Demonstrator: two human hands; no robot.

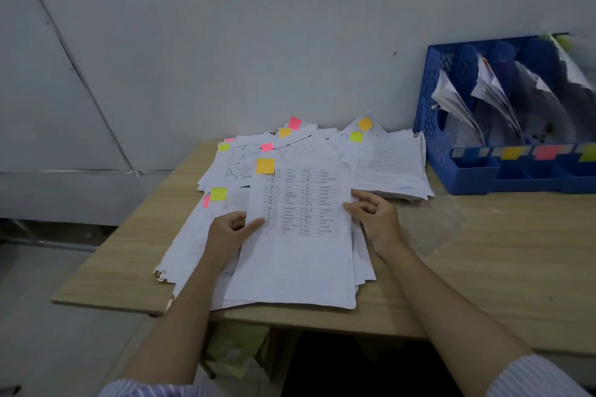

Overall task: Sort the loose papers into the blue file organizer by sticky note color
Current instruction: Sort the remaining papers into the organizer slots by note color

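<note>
Step in hand: picking one sheet off the heap; by my reading, the top sheet (300, 235) with the orange sticky note (265, 166) at its upper left corner is the one being taken.
Left hand: the left hand (230, 230) grips the sheet's left edge, thumb on the printed face, the other fingers curled behind the edge.
Right hand: the right hand (375, 219) is at the sheet's right edge, fingers curled; it appears to pinch the edge, though how much paper it holds I cannot tell.
Loose papers: the pile of loose papers (387, 167) lies spread on the desk (467, 267), in front of the person, with pink, yellow and orange notes sticking out.
Blue file organizer: the blue file organizer (433, 113) stands at the far right of the desk against the wall, its upright slots already holding papers.
Colour labels: an orange label (512, 153), a pink label (546, 152) and a yellow-green one at the picture's edge sit along the front lip.
Next move calls for: lifting the sheet free without dragging neighbours, carrying it right, and dropping it into the slot behind the orange label.
</note>
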